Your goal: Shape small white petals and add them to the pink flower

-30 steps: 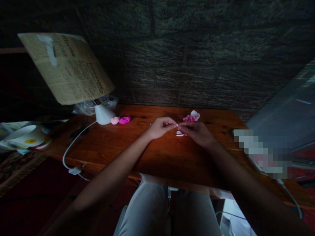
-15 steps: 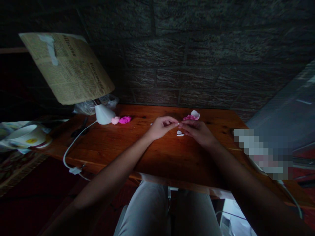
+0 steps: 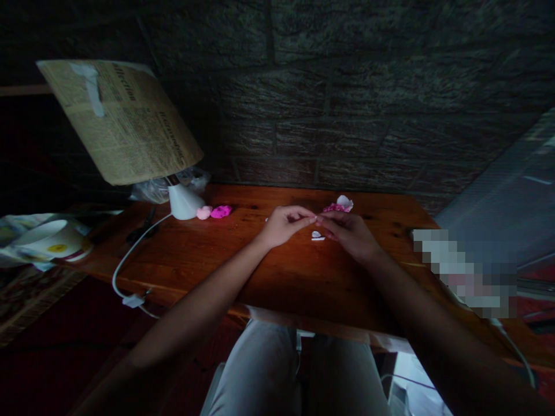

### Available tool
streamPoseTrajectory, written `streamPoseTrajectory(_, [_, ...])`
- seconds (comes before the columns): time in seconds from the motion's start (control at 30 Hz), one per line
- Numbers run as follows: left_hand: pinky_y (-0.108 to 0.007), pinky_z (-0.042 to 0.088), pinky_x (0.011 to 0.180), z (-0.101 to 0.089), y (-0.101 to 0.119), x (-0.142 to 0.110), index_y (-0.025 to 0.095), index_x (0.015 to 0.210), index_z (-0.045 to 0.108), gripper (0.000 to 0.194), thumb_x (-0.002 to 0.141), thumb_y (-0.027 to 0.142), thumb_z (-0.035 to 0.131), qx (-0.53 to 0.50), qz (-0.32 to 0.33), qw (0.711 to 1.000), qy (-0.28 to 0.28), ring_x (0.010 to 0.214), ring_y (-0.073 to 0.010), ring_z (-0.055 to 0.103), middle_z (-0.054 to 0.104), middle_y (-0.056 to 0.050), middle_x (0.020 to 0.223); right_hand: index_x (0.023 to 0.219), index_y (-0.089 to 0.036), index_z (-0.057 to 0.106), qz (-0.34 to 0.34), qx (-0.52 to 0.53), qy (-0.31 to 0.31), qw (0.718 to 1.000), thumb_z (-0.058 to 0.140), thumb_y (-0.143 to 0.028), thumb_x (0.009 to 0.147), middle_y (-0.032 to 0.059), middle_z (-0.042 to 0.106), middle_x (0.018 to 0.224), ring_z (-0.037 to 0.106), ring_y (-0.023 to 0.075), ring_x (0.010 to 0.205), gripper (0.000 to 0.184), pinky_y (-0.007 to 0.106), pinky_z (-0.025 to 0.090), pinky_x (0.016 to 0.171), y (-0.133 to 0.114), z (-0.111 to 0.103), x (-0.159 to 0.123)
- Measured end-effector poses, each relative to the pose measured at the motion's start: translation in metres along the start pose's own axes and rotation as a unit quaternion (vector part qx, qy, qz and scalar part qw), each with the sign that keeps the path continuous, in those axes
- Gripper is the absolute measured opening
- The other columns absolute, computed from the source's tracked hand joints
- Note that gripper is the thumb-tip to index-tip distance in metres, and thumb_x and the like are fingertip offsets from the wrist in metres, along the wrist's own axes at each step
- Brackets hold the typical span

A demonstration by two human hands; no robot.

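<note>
Over the middle of the wooden table, my left hand [image 3: 284,225] and my right hand [image 3: 349,231] meet at the fingertips. Both are closed in a pinch, thumbs against forefingers. Whatever sits between the tips is too small and too dark to name. Just below the fingers lie small white pieces [image 3: 317,235] on the wood. Behind my right hand a dark pink crumpled lump [image 3: 336,207] is partly hidden, with a white curved piece [image 3: 345,203] against it. A tiny white bit shows beside my left hand.
A lamp with a newsprint shade [image 3: 125,121] and white base [image 3: 184,202] stands at the left. By it lie a pale pink lump [image 3: 204,212] and a bright magenta lump [image 3: 221,211]. A white cord [image 3: 116,266] crosses the front edge. A white bowl [image 3: 54,240] sits far left.
My hands stay almost in place, still pinched together. A small white speck seen earlier between the fingertips is now barely visible. The view has shifted very slightly.
</note>
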State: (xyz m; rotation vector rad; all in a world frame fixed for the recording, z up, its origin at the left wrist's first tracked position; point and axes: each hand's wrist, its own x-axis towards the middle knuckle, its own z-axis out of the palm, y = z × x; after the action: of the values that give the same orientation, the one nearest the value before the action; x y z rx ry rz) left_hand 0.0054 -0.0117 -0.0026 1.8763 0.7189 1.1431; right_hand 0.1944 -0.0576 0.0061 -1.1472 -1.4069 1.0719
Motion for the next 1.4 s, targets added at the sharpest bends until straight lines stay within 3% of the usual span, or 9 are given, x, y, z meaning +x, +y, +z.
streamPoseTrajectory(0.43, [-0.022, 0.036, 0.055, 0.0006, -0.0001, 0.0002, 0.016, 0.089, 0.079, 0.025, 0.082, 0.04, 0.077, 0.016, 0.015, 1.0, 0.018, 0.056, -0.0087, 0.05, 0.07, -0.001, 0.067, 0.085, -0.02, 0.079, -0.009, -0.015, -0.002, 1.0, 0.079, -0.061, 0.071, 0.0008, 0.065, 0.071, 0.05, 0.0126, 0.06, 0.044, 0.028, 0.042, 0.057, -0.002, 0.0017, -0.0017])
streamPoseTrajectory(0.6, [-0.023, 0.041, 0.061, 0.0022, 0.0016, -0.0007, 0.017, 0.084, 0.078, 0.026, 0.081, 0.043, 0.078, 0.039, 0.043, 0.998, 0.014, 0.063, -0.0098, 0.054, 0.074, -0.003, 0.078, 0.085, -0.02, 0.08, -0.024, -0.03, -0.016, 0.999, 0.08, -0.063, 0.07, -0.0005, 0.062, 0.067, 0.048, 0.0127, 0.059, 0.046, 0.028, 0.039, 0.057, -0.0043, 0.002, -0.0031])
streamPoseTrajectory(1.0, [-0.022, 0.044, 0.062, 0.0039, -0.0018, 0.0, 0.015, 0.089, 0.075, 0.026, 0.08, 0.04, 0.079, 0.007, 0.042, 0.999, 0.02, 0.064, -0.0092, 0.057, 0.076, -0.004, 0.084, 0.089, -0.021, 0.082, -0.005, -0.011, -0.023, 1.0, 0.081, -0.062, 0.069, 0.0, 0.064, 0.069, 0.052, 0.0134, 0.062, 0.045, 0.029, 0.043, 0.061, -0.0024, -0.001, -0.0018])
streamPoseTrajectory(1.4, [-0.022, 0.043, 0.062, 0.0045, 0.0018, -0.0029, 0.017, 0.089, 0.076, 0.022, 0.085, 0.039, 0.074, 0.088, 0.057, 0.995, 0.007, 0.064, -0.0097, 0.055, 0.075, -0.004, 0.082, 0.082, -0.02, 0.078, -0.029, -0.053, -0.047, 0.997, 0.075, -0.065, 0.073, -0.0002, 0.064, 0.066, 0.051, 0.0134, 0.06, 0.046, 0.028, 0.039, 0.058, 0.0052, -0.0037, 0.003])
